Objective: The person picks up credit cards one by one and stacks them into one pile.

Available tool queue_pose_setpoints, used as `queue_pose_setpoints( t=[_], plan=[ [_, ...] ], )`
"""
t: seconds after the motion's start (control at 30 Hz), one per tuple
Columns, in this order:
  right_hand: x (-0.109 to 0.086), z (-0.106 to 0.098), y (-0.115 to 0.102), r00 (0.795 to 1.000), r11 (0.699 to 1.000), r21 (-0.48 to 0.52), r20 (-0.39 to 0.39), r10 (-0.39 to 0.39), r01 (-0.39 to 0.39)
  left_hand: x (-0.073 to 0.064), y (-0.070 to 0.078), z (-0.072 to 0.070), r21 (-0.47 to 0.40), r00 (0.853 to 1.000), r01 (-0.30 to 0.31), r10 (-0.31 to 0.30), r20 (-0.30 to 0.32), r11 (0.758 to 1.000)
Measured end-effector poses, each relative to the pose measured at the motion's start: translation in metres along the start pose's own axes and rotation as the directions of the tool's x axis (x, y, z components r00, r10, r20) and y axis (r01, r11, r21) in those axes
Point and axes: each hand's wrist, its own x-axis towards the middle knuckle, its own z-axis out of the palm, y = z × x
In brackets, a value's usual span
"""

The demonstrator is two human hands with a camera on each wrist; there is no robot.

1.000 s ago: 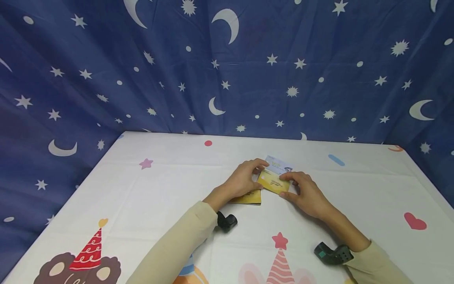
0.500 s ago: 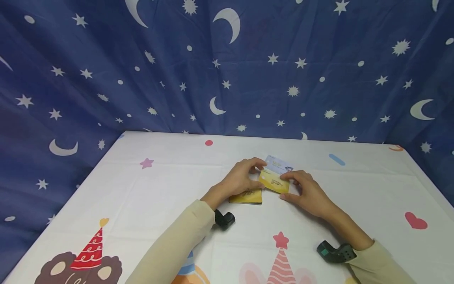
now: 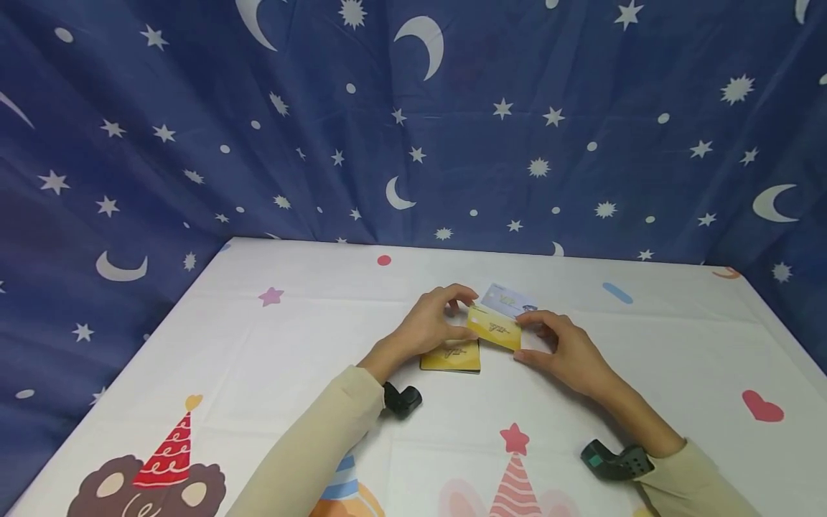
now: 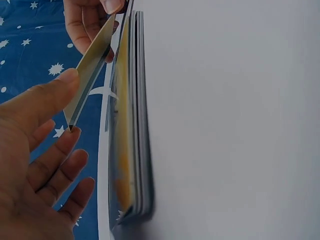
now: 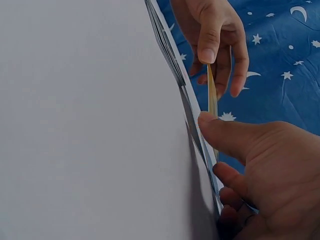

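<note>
A yellow card (image 3: 494,327) with dark lettering is tilted up between my two hands. My left hand (image 3: 429,322) pinches its left end; in the left wrist view the thumb lies on one face and a fingertip meets the corner. With thumb and forefinger, my right hand (image 3: 565,352) grips the right end. Just behind the held card lies a pale blue card (image 3: 507,300) marked VIP, partly covered by it in the head view. Below my left hand sits a stack of cards (image 3: 450,357), yellow on top, its layered edges (image 4: 139,110) showing in the left wrist view.
The cards lie on a white tablecloth (image 3: 310,345) printed with cartoon shapes. A dark blue curtain (image 3: 310,108) with moons and stars hangs behind the table. A black wrist device (image 3: 402,401) is on the left wrist, another (image 3: 617,459) on the right.
Both hands have shifted slightly left with the yellow card, which now stands tilted off the pale blue card. More of the stack and of the pale blue card shows.
</note>
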Motion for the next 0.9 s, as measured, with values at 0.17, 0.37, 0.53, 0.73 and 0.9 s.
queue_pose_setpoints(
  t=[0.17, 0.37, 0.53, 0.73, 0.9],
  plan=[
    [0.0, -0.001, 0.0, 1.0, 1.0, 0.003, -0.012, 0.001, -0.001, -0.001, -0.001, -0.001, -0.01, 1.0, -0.018, 0.018, -0.015, 1.0],
    [0.002, -0.003, -0.001, 0.998, 0.999, 0.009, -0.027, -0.048, 0.048, -0.005, -0.001, -0.004, -0.025, 0.999, -0.029, 0.028, -0.039, 0.999],
    [0.004, -0.004, -0.005, 0.996, 0.996, 0.03, -0.028, -0.087, 0.088, -0.012, 0.0, -0.008, -0.041, 0.997, -0.035, 0.033, -0.064, 0.999],
    [0.006, -0.003, -0.012, 0.987, 0.983, 0.085, -0.032, -0.158, 0.16, -0.021, -0.003, -0.012, -0.068, 0.994, -0.062, 0.055, -0.094, 0.996],
    [0.008, 0.0, -0.017, 0.981, 0.973, 0.129, -0.021, -0.192, 0.194, -0.032, -0.006, -0.014, -0.105, 0.991, -0.077, 0.064, -0.116, 0.992]
  ],
)
